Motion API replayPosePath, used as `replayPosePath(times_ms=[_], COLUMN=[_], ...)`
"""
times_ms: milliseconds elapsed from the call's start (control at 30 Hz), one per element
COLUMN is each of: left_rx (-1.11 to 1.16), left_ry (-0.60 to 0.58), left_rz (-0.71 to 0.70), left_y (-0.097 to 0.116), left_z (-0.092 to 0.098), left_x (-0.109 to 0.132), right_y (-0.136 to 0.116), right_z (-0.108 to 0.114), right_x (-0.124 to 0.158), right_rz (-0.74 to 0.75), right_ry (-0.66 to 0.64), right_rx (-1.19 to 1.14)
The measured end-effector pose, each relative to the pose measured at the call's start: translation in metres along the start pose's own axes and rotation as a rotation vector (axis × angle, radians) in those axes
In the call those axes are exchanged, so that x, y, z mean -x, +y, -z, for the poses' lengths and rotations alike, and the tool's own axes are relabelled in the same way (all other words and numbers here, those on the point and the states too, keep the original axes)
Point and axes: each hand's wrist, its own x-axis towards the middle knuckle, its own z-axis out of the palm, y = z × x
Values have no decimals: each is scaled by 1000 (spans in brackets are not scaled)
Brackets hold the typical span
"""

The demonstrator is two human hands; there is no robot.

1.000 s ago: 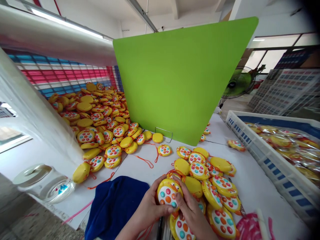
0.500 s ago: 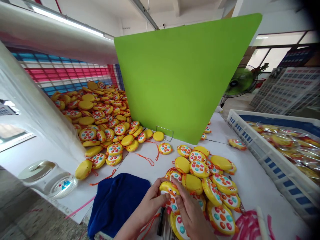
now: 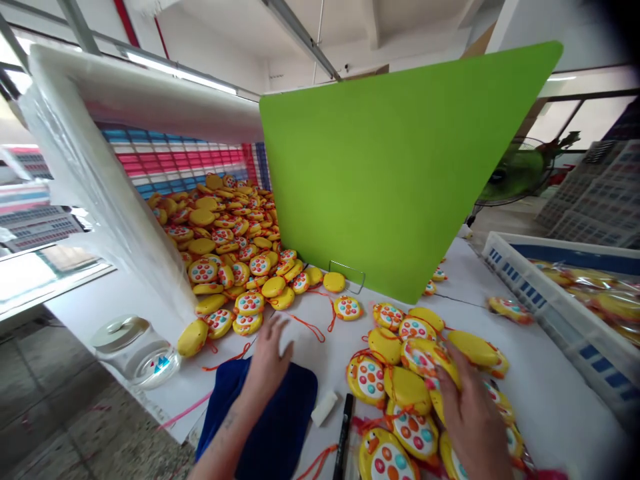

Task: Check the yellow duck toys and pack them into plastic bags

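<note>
My left hand [image 3: 267, 360] reaches forward with fingers stretched out and apart, holding nothing, above the far edge of a blue cloth [image 3: 280, 427]. It points toward a big heap of yellow duck-shaped toys [image 3: 225, 247] with coloured buttons and orange cords. My right hand [image 3: 470, 417] is at the lower right over a smaller cluster of the same toys [image 3: 395, 373]. Its fingers close on one tilted, motion-blurred yellow toy [image 3: 425, 357]. Another toy [image 3: 385, 460] lies face up near the bottom edge.
An upright green board [image 3: 400, 180] on a wire stand divides the white table [image 3: 520, 380]. A black marker [image 3: 344, 433] and a small white block [image 3: 325, 408] lie beside the cloth. A white crate [image 3: 560, 320] of bagged toys stands right, a clear lidded jar [image 3: 135, 343] left.
Both hands held one toy together near the bottom centre. They have since parted: the left went forward over the cloth with nothing in it, the right carried a toy to the right. The camera shifted left.
</note>
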Motion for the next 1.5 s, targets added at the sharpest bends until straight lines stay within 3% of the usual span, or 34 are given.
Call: replayPosePath(times_ms=[100, 167, 233, 333, 533, 633, 733, 900, 967, 1067, 1200, 1333, 1500], left_rx=[-384, -486, -502, -447, -261, -104, 86, 474, 964, 1324, 1350, 1310, 1093], left_ry=[185, 184, 154, 117, 15, -39, -76, -238, -369, -458, -558, -683, -570], left_rz=[208, 314, 333, 291, 196, 140, 117, 182, 340, 462, 386, 268, 239], left_y=[-62, -90, -103, -102, -81, -65, -36, 38, 68, 99, 118, 122, 114], left_z=[17, 21, 18, 3, -14, -18, -31, -61, -65, -59, -42, -38, -41], left_x=[-34, -50, -60, -62, -55, -51, -40, 3, 22, 42, 53, 57, 60], right_y=[21, 26, 29, 39, 71, 70, 46, -24, -46, -65, -67, -67, -69], right_z=[-9, -22, -36, -49, -48, -45, -42, -39, -41, -44, -43, -31, -15], right_x=[-3, 3, 12, 21, 13, 6, 5, 22, 32, 42, 44, 38, 36], right_rz=[164, 228, 250, 244, 142, 52, 16, -193, -186, -87, -147, -208, -298], right_ry=[58, -6, -88, -140, -188, -159, -175, -494, -497, -416, -357, -410, -610], right_rx=[187, 323, 426, 484, 453, 408, 158, -456, -535, -476, -447, -658, -960])
